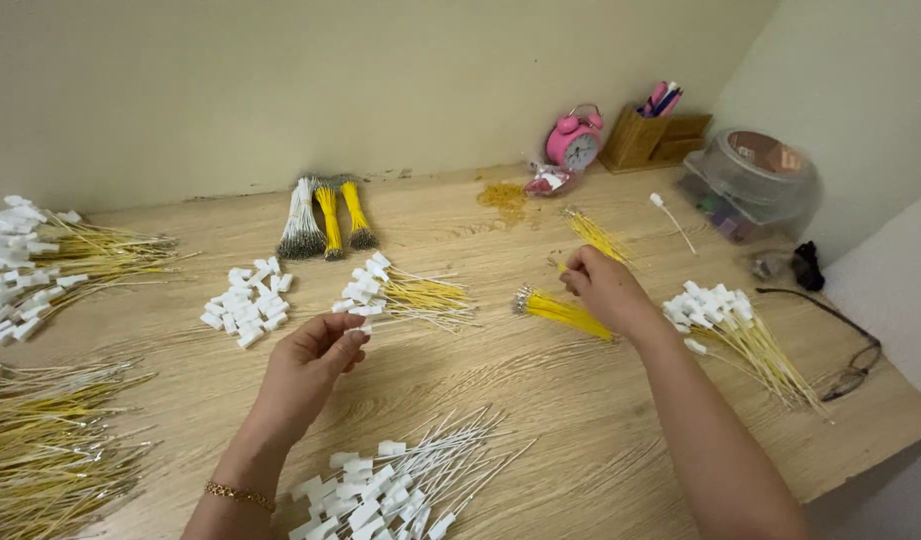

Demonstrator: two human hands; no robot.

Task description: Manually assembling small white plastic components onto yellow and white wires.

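Note:
My left hand [316, 362] is raised over the wooden table [541, 390], fingers pinched on a small white plastic connector [359, 322]. My right hand [603, 288] reaches to the right of it, fingertips pinching a thin yellow wire [564, 268] just above a banded bundle of yellow wires [566, 312]. Between the hands lies a fan of yellow wires with white connectors [406, 292]. A heap of loose white connectors [246, 305] sits left of my left hand. White wires with connectors [401, 485] lie close to me.
Large piles of connector-fitted yellow wires lie at the left edge [51, 262] and lower left [51, 445]; another pile [741, 330] at right. Bundles of white and yellow wires [326, 218], a pink alarm clock [575, 140], wooden pen holder [653, 135], clear plastic container [756, 175] and glasses [851, 365] stand around.

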